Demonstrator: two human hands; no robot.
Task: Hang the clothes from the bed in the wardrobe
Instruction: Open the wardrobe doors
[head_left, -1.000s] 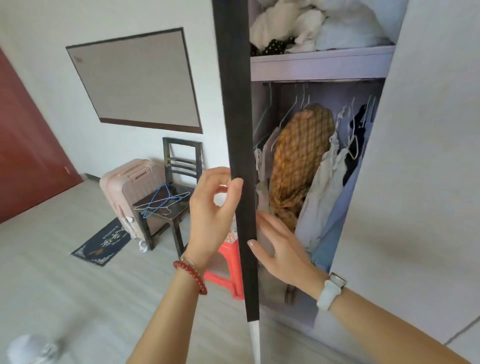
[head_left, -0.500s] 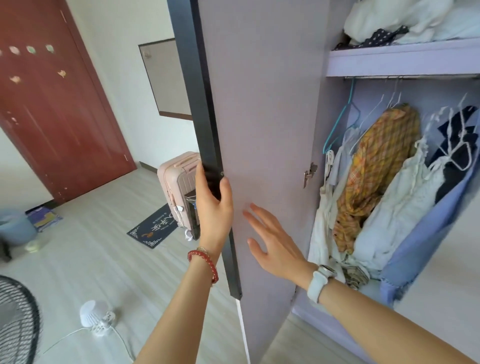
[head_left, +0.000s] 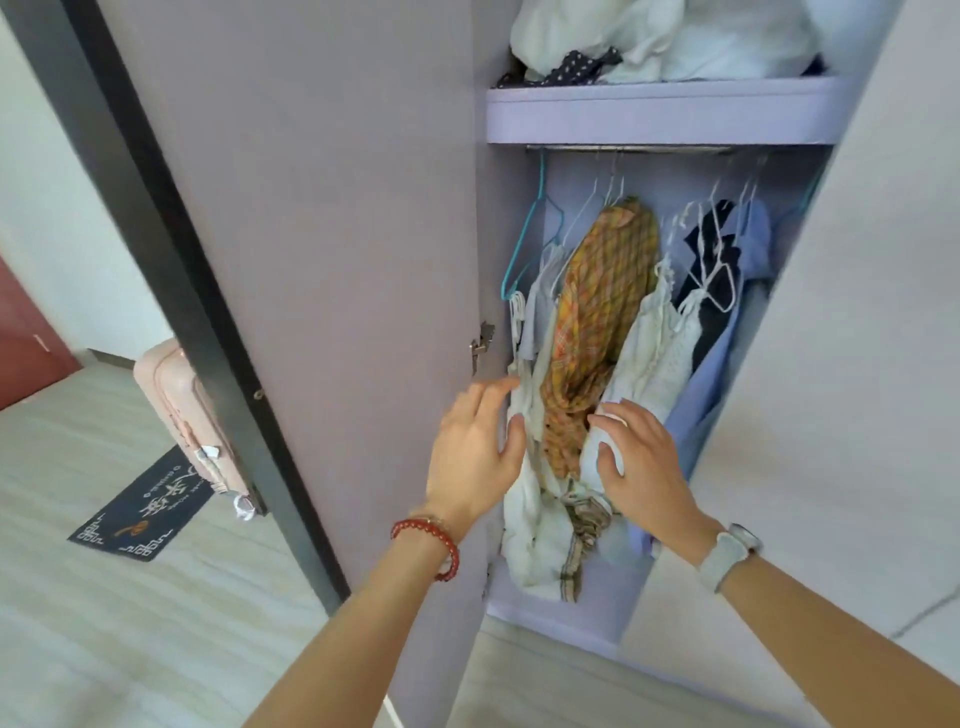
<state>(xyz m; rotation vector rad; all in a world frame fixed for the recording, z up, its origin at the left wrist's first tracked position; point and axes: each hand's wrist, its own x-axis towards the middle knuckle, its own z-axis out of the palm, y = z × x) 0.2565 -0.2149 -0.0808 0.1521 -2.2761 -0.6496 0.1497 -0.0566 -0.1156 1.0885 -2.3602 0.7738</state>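
Left hand: your left hand (head_left: 475, 452) is spread, fingers straight and relaxed, reaching into the wardrobe (head_left: 660, 117). Its fingertips are at the white top (head_left: 524, 410) on the far left of the rail; it holds nothing.
Right hand: your right hand (head_left: 641, 465) lies flat with fingers straight, pressed on the cream dress (head_left: 649, 358), just right of the plaid shirt (head_left: 597, 332). It grips nothing.
Gap: the plaid shirt hangs between your two hands, which are near each other but apart.
Wrists: a red bead bracelet (head_left: 431, 540) on your left wrist, a pale watch (head_left: 730, 553) on your right.
Wardrobe: the door (head_left: 311, 234) stands open to your left, its dark edge (head_left: 171, 249) toward the room and a metal hinge (head_left: 482, 340) at the inner side.
Rail: hangers (head_left: 719, 265) hook on the rail (head_left: 623, 149) under the shelf. From left: a teal hanger (head_left: 527, 244), the white top, the plaid shirt, the cream dress, a dark garment (head_left: 711, 291), a blue shirt (head_left: 727, 353).
Shelf: white bundles (head_left: 660, 39) and a dotted dark cloth (head_left: 576, 67) are piled on top.
Clothes to hang: the bed and its clothes are out of view; only garments already in the wardrobe show.
Room: a pink suitcase (head_left: 179, 410) stands behind the door, with a dark mat (head_left: 143, 506) on the floor in front of it.
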